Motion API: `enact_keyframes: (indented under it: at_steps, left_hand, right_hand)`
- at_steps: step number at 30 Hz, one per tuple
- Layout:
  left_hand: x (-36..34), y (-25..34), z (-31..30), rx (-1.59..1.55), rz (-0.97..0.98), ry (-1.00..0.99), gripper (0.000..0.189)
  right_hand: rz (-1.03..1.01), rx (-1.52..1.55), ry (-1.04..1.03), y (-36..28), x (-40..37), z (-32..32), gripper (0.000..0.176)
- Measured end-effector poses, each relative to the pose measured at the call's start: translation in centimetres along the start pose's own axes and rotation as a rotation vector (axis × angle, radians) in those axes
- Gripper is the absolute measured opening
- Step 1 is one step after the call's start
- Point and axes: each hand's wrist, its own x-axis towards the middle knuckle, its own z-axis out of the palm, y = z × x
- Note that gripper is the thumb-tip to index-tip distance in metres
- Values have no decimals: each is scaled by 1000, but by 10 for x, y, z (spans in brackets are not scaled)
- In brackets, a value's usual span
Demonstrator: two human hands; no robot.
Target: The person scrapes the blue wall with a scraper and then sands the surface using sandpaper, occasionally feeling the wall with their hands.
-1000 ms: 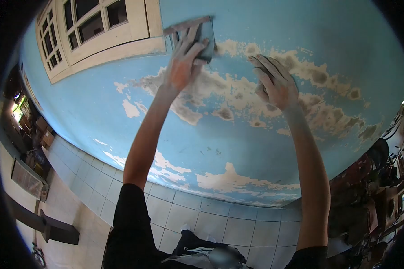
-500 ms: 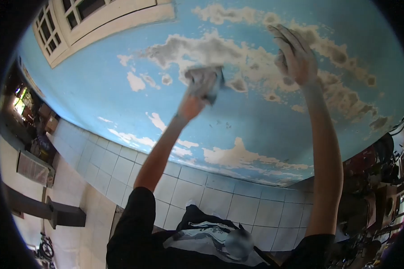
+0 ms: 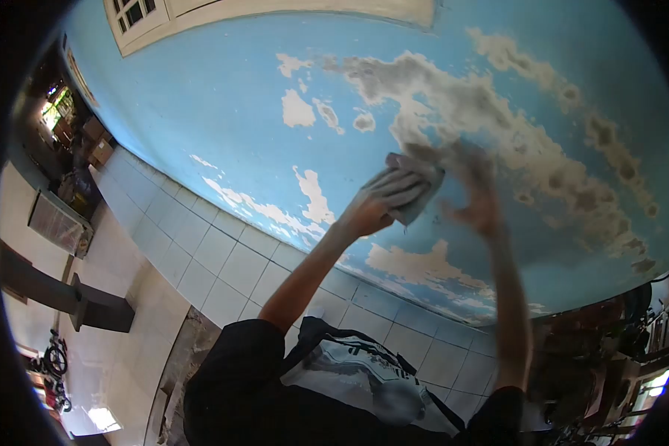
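Note:
My left hand (image 3: 375, 208) is closed on a folded grey sheet (image 3: 421, 202) that looks like sandpaper. Grey dust coats its fingers, and the sheet is at the painted blue wall (image 3: 230, 111). Just to the right, my right hand (image 3: 479, 193) is smeared by motion, with its thumb apart from the fingers and nothing seen in it. Behind both hands runs a large bare patch (image 3: 453, 93) of grey and off-white where the blue paint is gone. A lower whitish patch (image 3: 412, 262) lies beneath them.
A cream window frame (image 3: 290, 16) borders the wall at the top. Below the wall runs a tiled floor (image 3: 212, 249). At left stand a dark post (image 3: 100, 308) and a parked motorbike (image 3: 56, 357). Dark furniture (image 3: 609, 372) crowds the lower right.
My left hand and the sheet have moved right and down across the wall. My right hand has come down, closer to the left. The view has shifted and turned.

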Motion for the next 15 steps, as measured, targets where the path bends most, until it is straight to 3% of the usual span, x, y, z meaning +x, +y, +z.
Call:
enact_keyframes:
  at_steps: [1,3,4,6,10,13,15]
  left_hand:
    - [-4,-3,-3,-3,4,6,55]
    - [-16,-9,-9,91,49,-81,47]
    - [-20,-11,-11,96,53,-45,43]
    - [-24,-17,-19,116,78,-65,44]
    - [-32,-36,-30,135,129,-78,42]
    - [-29,-54,-53,99,141,-12,38]
    - [-23,-71,-76,128,70,91,41]
  right_hand:
    - [33,71,-31,-23,0,19,52]
    - [253,344,162,-57,-3,48,44]
    - [248,343,155,-62,-2,58,44]
    - [730,668,235,-74,-6,76,34]
    - [876,774,185,-83,-5,86,23]
    - [926,567,80,-78,1,88,15]
    - [738,331,379,-64,-9,102,13]
